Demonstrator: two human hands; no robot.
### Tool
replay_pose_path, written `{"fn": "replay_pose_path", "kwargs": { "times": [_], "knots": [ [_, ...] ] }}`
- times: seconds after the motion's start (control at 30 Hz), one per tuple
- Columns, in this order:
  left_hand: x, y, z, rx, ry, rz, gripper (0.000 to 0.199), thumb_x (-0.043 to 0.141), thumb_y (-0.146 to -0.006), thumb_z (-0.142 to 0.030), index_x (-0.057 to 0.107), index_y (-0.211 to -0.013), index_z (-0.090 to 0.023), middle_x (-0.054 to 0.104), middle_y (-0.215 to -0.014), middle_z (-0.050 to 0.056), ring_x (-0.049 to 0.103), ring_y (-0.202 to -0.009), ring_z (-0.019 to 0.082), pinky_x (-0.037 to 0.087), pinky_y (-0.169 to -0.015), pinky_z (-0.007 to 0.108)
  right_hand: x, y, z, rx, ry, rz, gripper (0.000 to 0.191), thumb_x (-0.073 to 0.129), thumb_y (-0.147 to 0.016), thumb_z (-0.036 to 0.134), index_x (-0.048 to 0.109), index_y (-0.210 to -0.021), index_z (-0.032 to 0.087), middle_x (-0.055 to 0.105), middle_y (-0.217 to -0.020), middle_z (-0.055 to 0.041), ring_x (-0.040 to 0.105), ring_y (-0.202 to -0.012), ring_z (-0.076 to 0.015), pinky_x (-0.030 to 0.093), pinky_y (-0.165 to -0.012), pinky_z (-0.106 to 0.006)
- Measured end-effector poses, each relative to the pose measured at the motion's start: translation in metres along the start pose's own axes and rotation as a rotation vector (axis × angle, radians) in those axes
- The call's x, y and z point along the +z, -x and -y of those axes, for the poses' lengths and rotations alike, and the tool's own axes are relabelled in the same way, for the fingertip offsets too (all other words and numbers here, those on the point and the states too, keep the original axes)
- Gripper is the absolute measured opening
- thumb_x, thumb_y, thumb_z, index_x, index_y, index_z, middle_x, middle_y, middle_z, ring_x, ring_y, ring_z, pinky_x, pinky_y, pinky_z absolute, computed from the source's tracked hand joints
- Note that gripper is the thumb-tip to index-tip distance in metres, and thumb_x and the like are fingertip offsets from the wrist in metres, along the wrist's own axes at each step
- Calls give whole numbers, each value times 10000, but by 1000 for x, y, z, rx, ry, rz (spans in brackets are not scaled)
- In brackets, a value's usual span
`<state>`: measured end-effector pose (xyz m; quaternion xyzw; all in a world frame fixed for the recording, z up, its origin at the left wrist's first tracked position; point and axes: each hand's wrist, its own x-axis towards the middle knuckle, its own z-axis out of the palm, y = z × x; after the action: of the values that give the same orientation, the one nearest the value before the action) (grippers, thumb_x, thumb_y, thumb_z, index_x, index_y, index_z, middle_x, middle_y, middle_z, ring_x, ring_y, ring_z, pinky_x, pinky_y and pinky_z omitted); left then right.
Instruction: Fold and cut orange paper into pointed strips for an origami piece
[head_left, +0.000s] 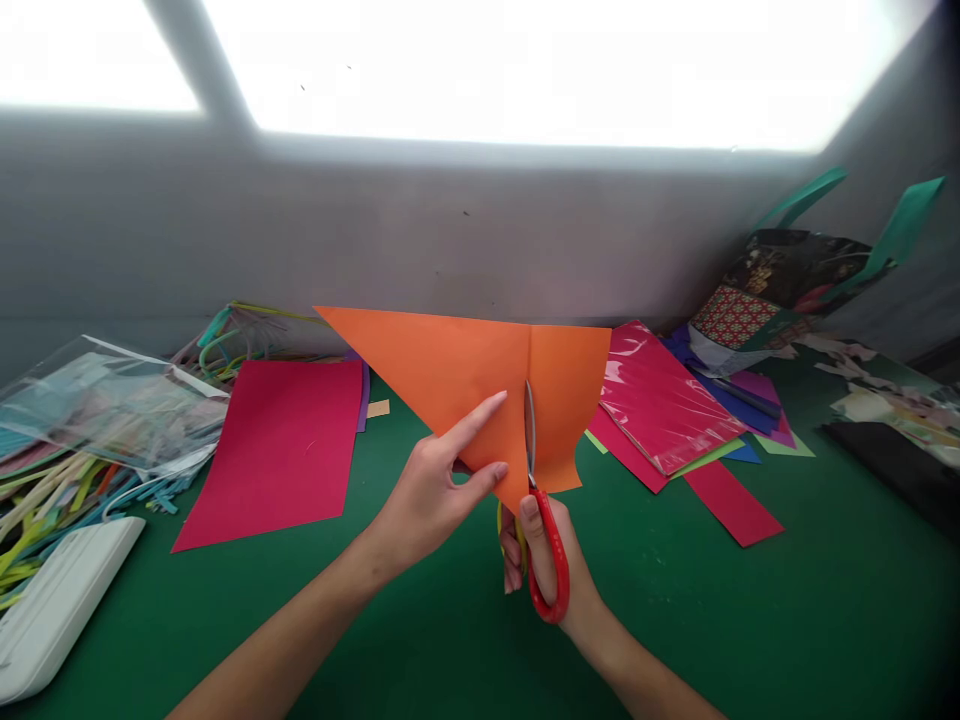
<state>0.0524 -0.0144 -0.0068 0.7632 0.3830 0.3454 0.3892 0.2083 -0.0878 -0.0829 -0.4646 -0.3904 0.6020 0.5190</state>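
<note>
An orange sheet of paper is held up above the green table. My left hand grips its lower left part, thumb and index finger in front and the other fingers hidden behind the paper. My right hand is closed on a pair of scissors with a red handle loop and a yellow one. One blade lies upright in front of the sheet, along a line running up from its lower edge; the other blade is hidden behind the paper. Right of the blade, the paper curls a little.
A dark pink sheet lies at the left, near paper strips, a clear plastic sleeve and a white device. At the right are wrapped pink paper, coloured sheets, a patterned bag and a black object.
</note>
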Motion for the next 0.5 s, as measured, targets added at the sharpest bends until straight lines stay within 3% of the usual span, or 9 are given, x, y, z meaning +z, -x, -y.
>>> {"fn": "replay_pose_path", "kwargs": {
  "times": [0.5],
  "knots": [
    [1, 1, 3, 27, 8, -27, 679, 651, -1010, -350, 391, -1637, -316, 673, -865, 2, 501, -606, 126, 456, -535, 238, 1, 1, 5, 10, 12, -8, 680, 563, -850, 877, 480, -704, 218, 441, -491, 70, 455, -326, -94, 432, -339, -227]
  ]
}}
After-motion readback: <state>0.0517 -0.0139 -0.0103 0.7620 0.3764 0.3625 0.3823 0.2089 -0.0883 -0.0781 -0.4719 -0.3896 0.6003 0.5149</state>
